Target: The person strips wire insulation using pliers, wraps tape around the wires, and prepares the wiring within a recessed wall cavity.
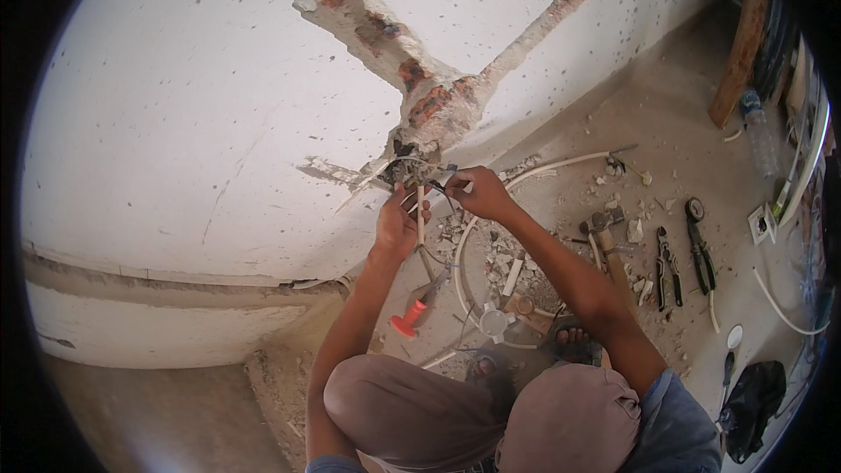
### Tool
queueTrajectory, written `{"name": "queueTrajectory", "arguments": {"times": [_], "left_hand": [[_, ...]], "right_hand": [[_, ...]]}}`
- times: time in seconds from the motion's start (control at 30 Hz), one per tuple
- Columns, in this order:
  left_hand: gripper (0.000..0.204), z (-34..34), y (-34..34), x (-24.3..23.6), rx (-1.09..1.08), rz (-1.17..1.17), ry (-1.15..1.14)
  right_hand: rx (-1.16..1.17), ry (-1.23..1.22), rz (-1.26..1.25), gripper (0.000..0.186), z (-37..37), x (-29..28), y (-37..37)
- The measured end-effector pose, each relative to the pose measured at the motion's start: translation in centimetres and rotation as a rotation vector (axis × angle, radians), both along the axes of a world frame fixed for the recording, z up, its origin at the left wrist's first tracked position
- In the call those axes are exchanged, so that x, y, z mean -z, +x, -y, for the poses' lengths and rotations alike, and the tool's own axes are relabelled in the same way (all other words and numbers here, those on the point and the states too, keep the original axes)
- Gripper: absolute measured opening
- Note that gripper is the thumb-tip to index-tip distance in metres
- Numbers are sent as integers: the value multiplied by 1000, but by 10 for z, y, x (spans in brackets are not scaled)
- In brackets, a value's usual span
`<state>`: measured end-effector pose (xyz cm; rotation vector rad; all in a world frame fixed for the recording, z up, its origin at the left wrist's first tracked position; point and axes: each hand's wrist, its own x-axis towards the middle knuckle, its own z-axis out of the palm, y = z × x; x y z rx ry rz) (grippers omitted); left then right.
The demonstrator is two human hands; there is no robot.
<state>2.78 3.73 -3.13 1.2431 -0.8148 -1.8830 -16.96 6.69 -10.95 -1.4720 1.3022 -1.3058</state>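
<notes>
My left hand (399,228) is closed round a short length of cream conduit (420,215), held upright in front of the broken opening in the wall (405,156). Wires stick out of the conduit's lower end. To its right, the fingers of my right hand (478,192) pinch a thin dark wire (441,187) near the conduit's top; its exact end is too small to make out. More thin wires loop out of the opening just above both hands. Below them a chisel with an orange-red grip (408,320) lies on the floor.
Chased grooves (378,35) run up the white wall. Rubble (504,254) and a curved cream conduit (526,177) cover the floor nearby. To the right lie a hammer (611,254), two pliers (703,254), a tape roll (695,208), a plastic bottle (760,140) and a black bag (755,407).
</notes>
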Motion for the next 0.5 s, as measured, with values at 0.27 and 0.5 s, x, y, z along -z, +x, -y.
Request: {"name": "queueTrajectory", "arguments": {"times": [0.27,0.5], "left_hand": [[44,3,-2,-2,25,65,6],[39,2,-1,-3,-32,-2,123]], "right_hand": [[-288,250,477,16,17,24,-10],[-407,528,572,18,18,18,-12]]}}
